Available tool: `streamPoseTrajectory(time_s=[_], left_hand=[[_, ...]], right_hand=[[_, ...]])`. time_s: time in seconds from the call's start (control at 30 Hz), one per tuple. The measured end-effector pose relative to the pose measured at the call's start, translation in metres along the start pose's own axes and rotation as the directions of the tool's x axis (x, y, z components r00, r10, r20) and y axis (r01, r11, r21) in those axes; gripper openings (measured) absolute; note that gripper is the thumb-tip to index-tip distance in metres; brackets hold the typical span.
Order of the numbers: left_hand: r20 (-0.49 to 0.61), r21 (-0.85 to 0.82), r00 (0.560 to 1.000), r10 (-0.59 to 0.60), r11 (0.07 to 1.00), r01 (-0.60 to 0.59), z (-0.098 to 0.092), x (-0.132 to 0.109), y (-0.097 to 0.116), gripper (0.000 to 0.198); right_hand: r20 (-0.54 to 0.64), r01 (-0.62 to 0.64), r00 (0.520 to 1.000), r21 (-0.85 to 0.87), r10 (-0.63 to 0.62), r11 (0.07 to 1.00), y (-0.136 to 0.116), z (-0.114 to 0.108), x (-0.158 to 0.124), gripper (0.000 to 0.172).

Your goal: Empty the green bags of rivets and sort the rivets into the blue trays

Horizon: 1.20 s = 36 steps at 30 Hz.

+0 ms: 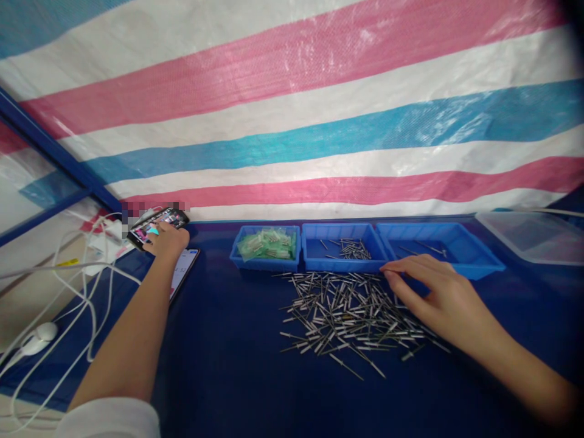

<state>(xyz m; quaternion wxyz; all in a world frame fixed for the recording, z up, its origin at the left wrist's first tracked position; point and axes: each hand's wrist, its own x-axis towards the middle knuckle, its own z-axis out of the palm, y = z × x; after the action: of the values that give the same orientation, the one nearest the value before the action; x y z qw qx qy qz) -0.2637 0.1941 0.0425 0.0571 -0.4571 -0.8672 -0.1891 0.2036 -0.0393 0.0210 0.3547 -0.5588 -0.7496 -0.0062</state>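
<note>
My left hand (168,241) reaches to the far left, with fingers apart and touching the screen of a dark phone (137,238). A second phone (183,272) lies partly under my left wrist. My right hand (429,286) is at the front edge of the blue bins, thumb and index fingertips pinched together; anything between them is too small to make out. Below the fingertips a loose heap of blind rivets (342,310) spreads over the dark blue table (237,365). The middle blue bin (314,261) holds some rivets, and the right blue bin (479,260) a few.
The left blue bin (241,263) contains green-tinted plastic packets (269,243). A clear plastic lid (529,237) rests at the far right. White cables (91,304) tangle along the left edge. Behind the table hangs a striped plastic sheet (292,146), beside a blue frame bar (55,152).
</note>
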Motion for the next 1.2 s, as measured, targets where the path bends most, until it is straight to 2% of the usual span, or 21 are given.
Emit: streamPoseTrajectory(time_s=[0.2, 0.33, 0.4, 0.43, 0.53, 0.6, 0.73, 0.8, 0.9, 1.0, 1.07, 1.13, 1.2], left_hand=[[0.014, -0.009, 1.0, -0.019, 1.0, 0.019, 0.002, 0.004, -0.003, 0.073], [0.015, -0.023, 1.0, -0.006, 1.0, 0.006, -0.008, -0.003, 0.0, 0.065], [-0.021, -0.041, 1.0, 0.017, 0.999, -0.018, -0.02, -0.013, 0.007, 0.059], [-0.072, -0.074, 0.996, 0.053, 0.996, -0.059, -0.027, -0.02, 0.012, 0.054], [-0.191, -0.139, 0.968, 0.166, 0.971, -0.194, -0.05, -0.054, 0.031, 0.048], [-0.291, -0.189, 0.907, 0.303, 0.911, -0.365, -0.065, -0.086, 0.045, 0.045], [-0.426, -0.247, 0.713, 0.557, 0.686, -0.684, -0.084, -0.165, 0.068, 0.038], [-0.427, -0.297, 0.574, 0.699, 0.491, -0.819, -0.085, -0.203, 0.074, 0.026], [-0.319, -0.371, 0.401, 0.859, 0.276, -0.887, -0.076, -0.246, 0.079, 0.015], [-0.169, -0.451, 0.317, 0.933, 0.213, -0.867, -0.058, -0.269, 0.078, 0.015], [-0.123, -0.477, 0.285, 0.951, 0.195, -0.857, -0.048, -0.277, 0.076, 0.016], [-0.108, -0.496, 0.266, 0.958, 0.18, -0.85, -0.043, -0.28, 0.074, 0.018], [-0.114, -0.512, 0.276, 0.954, 0.181, -0.84, -0.046, -0.276, 0.073, 0.016]], right_hand=[[0.01, -0.012, 1.0, -0.002, 0.012, 1.0, -0.001, 0.001, -0.001, 0.015], [-0.002, -0.026, 1.0, 0.004, 0.026, 1.0, -0.002, -0.001, -0.001, 0.015], [-0.001, -0.026, 1.0, 0.007, 0.026, 1.0, -0.005, -0.001, -0.001, 0.016], [0.02, -0.011, 1.0, 0.014, 0.01, 1.0, -0.007, -0.001, -0.001, 0.016], [0.157, 0.082, 0.984, 0.045, -0.088, 0.996, -0.017, 0.0, -0.001, 0.014], [0.256, 0.137, 0.956, 0.051, -0.146, 0.989, -0.024, 0.002, -0.002, 0.014], [0.338, 0.179, 0.924, 0.033, -0.18, 0.983, -0.033, 0.006, -0.005, 0.022], [0.354, 0.193, 0.915, 0.03, -0.191, 0.981, -0.034, 0.007, -0.006, 0.02], [0.375, 0.212, 0.903, 0.035, -0.209, 0.977, -0.034, 0.009, -0.007, 0.013], [0.384, 0.215, 0.899, 0.034, -0.211, 0.976, -0.034, 0.01, -0.007, 0.012], [0.382, 0.214, 0.9, 0.026, -0.207, 0.977, -0.036, 0.01, -0.007, 0.013], [0.378, 0.212, 0.903, 0.02, -0.203, 0.977, -0.037, 0.01, -0.007, 0.015], [0.378, 0.202, 0.905, 0.021, -0.195, 0.979, -0.037, 0.01, -0.008, 0.016]])
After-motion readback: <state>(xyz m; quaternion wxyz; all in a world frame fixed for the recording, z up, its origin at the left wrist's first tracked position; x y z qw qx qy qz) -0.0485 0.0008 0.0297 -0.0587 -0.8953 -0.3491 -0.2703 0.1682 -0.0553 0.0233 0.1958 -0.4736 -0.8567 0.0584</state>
